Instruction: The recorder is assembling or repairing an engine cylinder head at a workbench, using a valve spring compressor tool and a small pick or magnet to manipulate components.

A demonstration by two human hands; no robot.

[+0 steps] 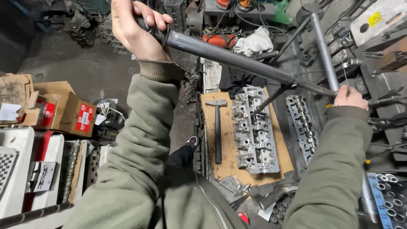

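The long lever bar (229, 57) runs across the bench from my raised left hand (137, 27) at upper left down to my right hand (349, 97) at the right, passing above the cylinder head (254, 131).

At the far left, cardboard boxes (63, 108) with red labels are stacked on the floor; their lower parts sit behind white shelving (17, 169) that the frame edge cuts off. A camshaft (71, 169) stands among the shelves, its lower end hidden.

My left hand is wrapped tight around the bar's dark handle end, fingers curled fully over it; the very tip of the handle is covered by my palm and I cannot see it. My green sleeves fill much of the lower view and hide the bench's near edge.

A hammer (217, 131) lies flat on the brown board (284, 157), just left of the cylinder head and parallel to it. A short rod (271, 99) drops from the bar to the head's top face; exactly where it seats is hard to make out.

Right of the head lies a second camshaft (305, 127) in its carrier, partly covered by my right sleeve.

My right hand is closed near the bar's thin far end, beside an upright grey tube (324, 51); the fingers face away, so I cannot tell which of the two they clasp.
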